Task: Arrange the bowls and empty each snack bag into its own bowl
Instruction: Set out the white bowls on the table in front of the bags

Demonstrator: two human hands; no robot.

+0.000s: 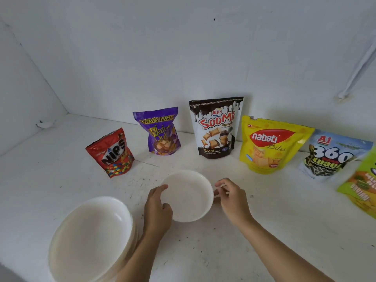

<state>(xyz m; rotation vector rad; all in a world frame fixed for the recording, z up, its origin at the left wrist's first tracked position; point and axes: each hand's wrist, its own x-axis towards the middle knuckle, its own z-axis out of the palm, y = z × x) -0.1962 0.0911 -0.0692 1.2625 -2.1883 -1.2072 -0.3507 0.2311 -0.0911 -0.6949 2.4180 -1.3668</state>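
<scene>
Green bag at the right edge is cut off, label's unreadable. Stack of bowls lower left is partly behind the forearm. One bowl sits mid-frame on the table, left hand curled round its left rim, right hand pinching the right rim.

I am holding a white bowl on a white table. My left hand is gripping its left rim, and my right hand is curling its fingers against the right rim. A stack of white bowls is sitting just left of my left forearm. Behind the bowl, snack bags are standing in a row near the wall: a red bag, a purple bag, a white-and-brown bag, a yellow bag, a pale blue bag and a green bag that is running off the right edge.
</scene>
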